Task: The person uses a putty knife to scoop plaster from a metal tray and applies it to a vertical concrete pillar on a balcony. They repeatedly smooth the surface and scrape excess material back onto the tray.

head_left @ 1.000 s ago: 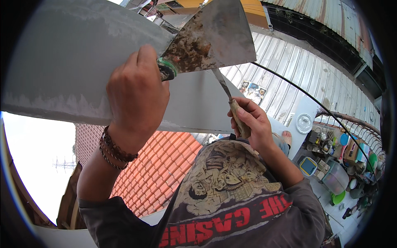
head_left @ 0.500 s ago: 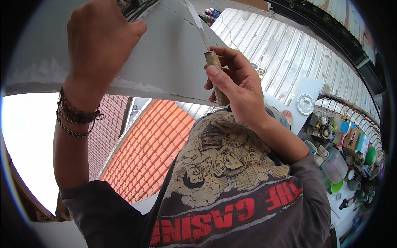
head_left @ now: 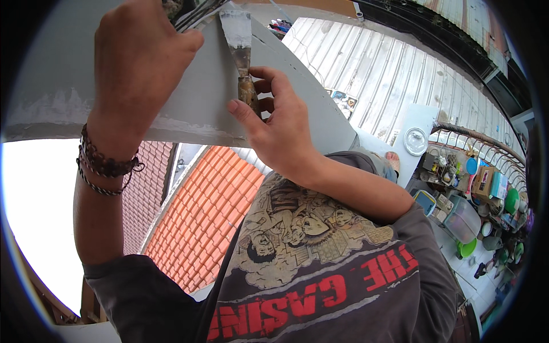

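Observation:
My right hand [head_left: 280, 123] holds a putty knife [head_left: 246, 91] by its worn wooden handle, thumb on one side and fingers curled round the other. The blade points up and away, its wide end coated in white filler. Behind it is a grey painted panel [head_left: 211, 86] with white smears along its lower edge. My left hand [head_left: 137, 57] is closed at the upper left, thumb toward the right. Beside its fingers run dark grey strands [head_left: 197, 16] like a bundle of wires; what the fingers grip is mostly hidden.
Below the panel lie orange roof tiles [head_left: 200, 211]. Corrugated metal roofing [head_left: 349, 63] spreads at the upper right. On the right, a round silvery lid or plate [head_left: 416, 141], a clear plastic box [head_left: 462, 220], a green bowl [head_left: 466, 248] and much clutter stand beside a metal railing [head_left: 480, 134].
My right hand has moved left with the putty knife, and the blade has turned so its flat, filler-coated face shows. My left hand has stayed almost in place.

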`<action>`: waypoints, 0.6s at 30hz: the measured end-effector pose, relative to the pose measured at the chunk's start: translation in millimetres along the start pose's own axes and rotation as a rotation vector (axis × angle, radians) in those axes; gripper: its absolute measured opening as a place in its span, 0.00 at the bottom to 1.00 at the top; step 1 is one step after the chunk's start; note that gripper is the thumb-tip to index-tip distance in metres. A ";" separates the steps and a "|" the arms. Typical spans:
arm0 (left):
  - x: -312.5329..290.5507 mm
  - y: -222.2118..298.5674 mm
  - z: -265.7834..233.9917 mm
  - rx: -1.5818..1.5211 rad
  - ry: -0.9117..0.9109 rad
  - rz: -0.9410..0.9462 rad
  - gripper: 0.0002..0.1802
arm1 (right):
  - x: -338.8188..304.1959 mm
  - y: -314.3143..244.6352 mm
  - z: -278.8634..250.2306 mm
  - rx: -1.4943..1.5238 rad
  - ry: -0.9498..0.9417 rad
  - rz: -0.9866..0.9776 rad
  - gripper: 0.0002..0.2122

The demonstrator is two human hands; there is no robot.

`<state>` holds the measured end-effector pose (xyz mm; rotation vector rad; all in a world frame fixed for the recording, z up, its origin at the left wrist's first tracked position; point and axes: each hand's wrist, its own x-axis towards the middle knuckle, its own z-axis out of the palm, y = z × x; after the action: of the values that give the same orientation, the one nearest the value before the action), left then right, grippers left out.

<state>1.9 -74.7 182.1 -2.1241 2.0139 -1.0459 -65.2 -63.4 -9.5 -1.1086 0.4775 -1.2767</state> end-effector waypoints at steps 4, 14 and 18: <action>0.9 1.7 -1.8 0.000 0.001 -0.009 0.24 | 1.5 -0.6 7.5 0.018 0.018 -0.013 0.23; -0.6 2.1 -5.9 -0.065 -0.020 -0.056 0.22 | 1.0 -12.1 23.4 -0.025 0.048 -0.021 0.24; 0.6 3.1 -5.8 -0.051 -0.030 -0.060 0.22 | 2.0 -15.9 29.6 -0.032 0.074 -0.049 0.24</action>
<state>-3.7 -73.3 185.5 -2.2248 1.9967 -0.9733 -48.7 -52.3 17.6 -1.1087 0.5302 -1.3609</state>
